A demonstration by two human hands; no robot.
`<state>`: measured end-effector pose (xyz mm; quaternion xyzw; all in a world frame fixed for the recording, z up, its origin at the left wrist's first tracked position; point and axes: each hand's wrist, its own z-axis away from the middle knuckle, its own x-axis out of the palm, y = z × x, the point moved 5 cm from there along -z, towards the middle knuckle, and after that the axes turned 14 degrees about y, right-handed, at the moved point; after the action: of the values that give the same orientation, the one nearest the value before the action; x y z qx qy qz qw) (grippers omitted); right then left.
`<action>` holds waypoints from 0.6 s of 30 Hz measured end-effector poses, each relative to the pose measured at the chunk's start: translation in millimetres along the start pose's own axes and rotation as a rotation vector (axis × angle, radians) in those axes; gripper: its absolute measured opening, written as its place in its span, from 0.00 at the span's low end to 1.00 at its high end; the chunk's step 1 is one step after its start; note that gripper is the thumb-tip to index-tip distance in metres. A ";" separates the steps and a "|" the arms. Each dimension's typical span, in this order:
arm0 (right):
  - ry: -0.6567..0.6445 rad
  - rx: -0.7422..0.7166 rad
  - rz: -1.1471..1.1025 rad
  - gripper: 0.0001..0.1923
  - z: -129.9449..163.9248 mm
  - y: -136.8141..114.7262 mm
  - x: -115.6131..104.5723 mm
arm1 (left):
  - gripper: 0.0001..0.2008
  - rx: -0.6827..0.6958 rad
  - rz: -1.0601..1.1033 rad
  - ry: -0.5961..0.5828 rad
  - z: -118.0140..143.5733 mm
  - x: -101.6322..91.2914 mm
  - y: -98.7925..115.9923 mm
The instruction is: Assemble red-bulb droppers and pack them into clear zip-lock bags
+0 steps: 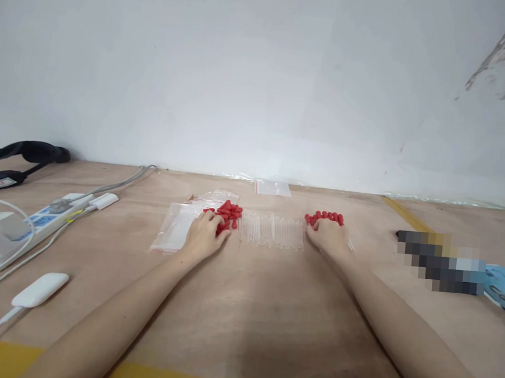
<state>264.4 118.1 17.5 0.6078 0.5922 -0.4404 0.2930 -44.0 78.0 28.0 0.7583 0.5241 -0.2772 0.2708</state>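
Note:
My left hand (204,235) rests palm down on the table with its fingers on a pile of small red caps (228,212). My right hand (328,236) lies palm down on a second group of red caps (325,217), its fingers curled over them. Between the two hands lies a row of several clear thin tubes (270,232), side by side. Just left of my left hand lie clear zip bags (174,226) with red seal strips. Whether either hand grips a cap is hidden by the fingers.
A white power strip (51,215) with cables and a white adapter (40,289) lie at the left. A black strap (19,156) sits at the far left by the wall. Another small bag (272,187) lies near the wall. A blue packet (504,287) is at the right.

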 end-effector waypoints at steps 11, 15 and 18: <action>-0.046 -0.077 -0.001 0.17 11.1 -13.6 -1.8 | 0.05 -0.069 0.035 -0.034 2.7 10.0 -2.1; -0.141 -0.042 -0.016 0.16 13.4 -19.3 2.6 | 0.05 -0.094 0.047 0.013 1.6 9.0 -6.8; -0.155 -0.033 -0.007 0.17 12.1 -22.3 5.3 | 0.05 -0.110 0.053 0.033 0.7 8.3 -10.1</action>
<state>239.8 112.8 11.2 0.5649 0.5769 -0.4775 0.3465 -51.2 85.9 20.4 0.7604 0.5229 -0.2281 0.3104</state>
